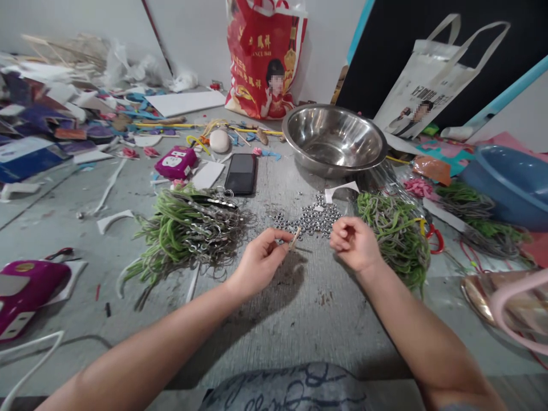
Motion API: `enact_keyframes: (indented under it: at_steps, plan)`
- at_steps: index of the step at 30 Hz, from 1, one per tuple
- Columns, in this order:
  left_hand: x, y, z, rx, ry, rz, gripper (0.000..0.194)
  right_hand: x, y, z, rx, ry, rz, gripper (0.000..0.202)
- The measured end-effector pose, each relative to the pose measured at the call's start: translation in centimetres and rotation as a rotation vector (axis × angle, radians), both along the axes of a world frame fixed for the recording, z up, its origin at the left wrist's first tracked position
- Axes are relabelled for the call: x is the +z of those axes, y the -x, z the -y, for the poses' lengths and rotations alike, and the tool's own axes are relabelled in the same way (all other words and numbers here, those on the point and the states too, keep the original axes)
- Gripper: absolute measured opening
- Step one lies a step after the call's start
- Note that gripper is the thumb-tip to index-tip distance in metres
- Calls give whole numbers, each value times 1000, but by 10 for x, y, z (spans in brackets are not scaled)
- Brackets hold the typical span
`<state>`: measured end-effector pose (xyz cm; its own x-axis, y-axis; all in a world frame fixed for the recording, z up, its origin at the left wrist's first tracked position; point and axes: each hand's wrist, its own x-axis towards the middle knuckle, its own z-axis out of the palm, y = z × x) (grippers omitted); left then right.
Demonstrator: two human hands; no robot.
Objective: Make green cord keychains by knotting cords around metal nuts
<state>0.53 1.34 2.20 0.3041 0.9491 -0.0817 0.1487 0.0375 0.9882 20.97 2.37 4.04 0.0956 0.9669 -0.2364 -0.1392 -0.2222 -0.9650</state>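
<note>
My left hand pinches a thin, pale, stick-like piece between thumb and index finger, low over the table. To its right, my right hand is raised with the fingers curled in; whatever they may hold is hidden. Small shiny metal beads lie scattered just beyond both hands. On the left is a bundle of green and grey cords with metal rings and links at one end. Another heap of green and grey cords lies close to my right hand.
A steel bowl and a phone sit behind the beads. Farther back stands a red bag. Red-handled scissors and a blue basin are at the right. Purple power strips and paper scraps lie left.
</note>
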Motion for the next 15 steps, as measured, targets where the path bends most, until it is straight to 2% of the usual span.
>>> enact_keyframes:
  at_steps: [1,3,6,10,13,15]
  plan:
    - [0,0,0,1,29,19,16,-3,12,5,3,3,-147,24]
    - [2,1,1,3,59,52,16,-8,31,16,54,14,-302,24]
    - [3,3,4,-27,88,84,17,-15,48,33,168,49,-324,22]
    - [2,5,7,-90,127,113,23,-22,59,46,348,58,-151,22]
    - [-3,5,8,-117,56,128,19,-28,65,52,481,12,26,25]
    - [-6,4,8,-151,42,139,16,-33,66,54,520,-29,101,28]
